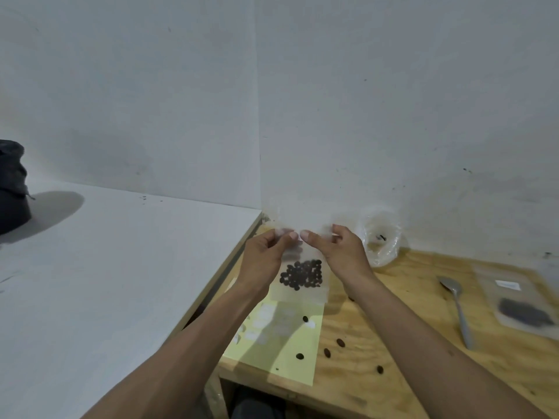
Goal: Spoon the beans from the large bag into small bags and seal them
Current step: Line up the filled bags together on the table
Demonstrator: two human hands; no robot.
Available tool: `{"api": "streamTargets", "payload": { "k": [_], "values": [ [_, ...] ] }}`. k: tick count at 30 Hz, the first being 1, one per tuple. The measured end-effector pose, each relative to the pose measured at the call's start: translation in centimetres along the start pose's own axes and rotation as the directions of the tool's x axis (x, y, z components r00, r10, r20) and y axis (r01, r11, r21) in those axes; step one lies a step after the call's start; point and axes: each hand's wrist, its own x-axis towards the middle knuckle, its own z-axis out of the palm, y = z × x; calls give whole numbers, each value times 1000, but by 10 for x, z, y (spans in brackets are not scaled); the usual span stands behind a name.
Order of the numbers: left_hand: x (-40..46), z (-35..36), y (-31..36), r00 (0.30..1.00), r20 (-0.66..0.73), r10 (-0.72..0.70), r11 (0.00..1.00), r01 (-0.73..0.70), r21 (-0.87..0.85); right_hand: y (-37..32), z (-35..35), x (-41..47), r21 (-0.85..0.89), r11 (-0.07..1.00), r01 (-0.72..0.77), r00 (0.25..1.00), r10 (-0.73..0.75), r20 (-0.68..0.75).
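Note:
A small clear bag point(299, 293) with dark beans point(302, 274) gathered in its lower half hangs upright above the wooden table. My left hand point(266, 255) pinches its top edge on the left and my right hand point(338, 252) pinches it on the right, thumbs nearly meeting. A metal spoon point(458, 306) lies on the wood to the right. Beyond it lies a flat clear bag point(523, 309) holding a dark patch of beans. A rolled-open clear plastic bag point(381, 240) stands against the wall behind my right hand.
Several loose beans point(340, 342) lie on the wooden table point(393, 343) and on a pale yellow sheet point(281, 352) with white stickers. A white table point(106, 282) adjoins on the left, with a black bag point(12, 189) at its far left edge.

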Motion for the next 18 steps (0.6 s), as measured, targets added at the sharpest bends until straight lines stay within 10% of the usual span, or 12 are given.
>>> {"api": "streamTargets", "payload": {
  "k": [5, 18],
  "values": [
    [-1, 9, -3, 1000, 2, -24, 1000, 24, 20, 3, -10, -1, 169, 986, 11, 999, -19, 48],
    [9, 45, 4, 998, -47, -28, 999, 30, 30, 3, -35, 9, -45, 995, 93, 995, -94, -31]
  ]
}}
